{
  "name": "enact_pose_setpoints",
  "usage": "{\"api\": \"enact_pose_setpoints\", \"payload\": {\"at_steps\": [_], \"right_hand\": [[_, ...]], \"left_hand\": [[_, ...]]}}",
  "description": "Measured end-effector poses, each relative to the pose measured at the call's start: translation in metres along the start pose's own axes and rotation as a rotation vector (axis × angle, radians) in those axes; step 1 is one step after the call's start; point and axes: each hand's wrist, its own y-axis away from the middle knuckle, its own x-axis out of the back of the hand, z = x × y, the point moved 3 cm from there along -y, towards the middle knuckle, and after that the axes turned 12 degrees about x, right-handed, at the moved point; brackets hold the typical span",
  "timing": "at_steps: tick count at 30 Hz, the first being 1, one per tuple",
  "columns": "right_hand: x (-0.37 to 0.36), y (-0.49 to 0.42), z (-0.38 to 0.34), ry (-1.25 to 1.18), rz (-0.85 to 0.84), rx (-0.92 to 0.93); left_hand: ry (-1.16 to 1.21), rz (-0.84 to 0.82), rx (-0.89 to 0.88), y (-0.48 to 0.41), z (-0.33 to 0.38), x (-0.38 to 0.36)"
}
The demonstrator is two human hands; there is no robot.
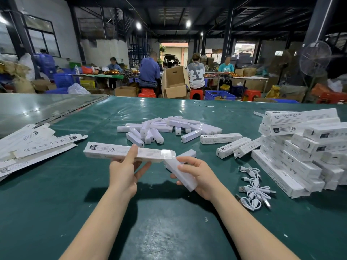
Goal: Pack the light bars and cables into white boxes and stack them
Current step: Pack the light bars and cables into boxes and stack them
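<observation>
Jamming is risked: a white box (112,152) is gripped by the left hand (123,175), while a light bar (188,182), clasped in the right hand (201,177), is tilted at the box's right end. That end could be crushed.

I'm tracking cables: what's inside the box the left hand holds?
The light bar in the right hand meets the box at its open end. Opaque walls hide everything further inside.

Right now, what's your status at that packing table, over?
Left hand holds white box, flap open. Right hand grips light bar, tip at box mouth. Nothing blocking; cables loose on table at right.
</observation>
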Motion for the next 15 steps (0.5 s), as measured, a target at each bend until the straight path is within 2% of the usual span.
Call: {"api": "enact_pose_setpoints", "payload": {"at_steps": [3,7,13,15], "right_hand": [[-0.002,0.000,0.002,0.016,0.024,0.031],[-0.003,0.001,-0.002,0.070,-0.061,0.015],[-0.004,0.005,-0.007,0.119,-0.144,-0.028],[-0.005,0.003,-0.006,0.083,-0.084,-0.019]], "left_hand": [[-0.016,0.036,-0.025,0.001,-0.003,-0.001],[-0.011,0.085,-0.065,-0.001,-0.003,0.003],[-0.177,0.035,-0.108,0.000,-0.010,-0.002],[-0.161,0.023,-0.082,0.000,-0.013,-0.002]]}}
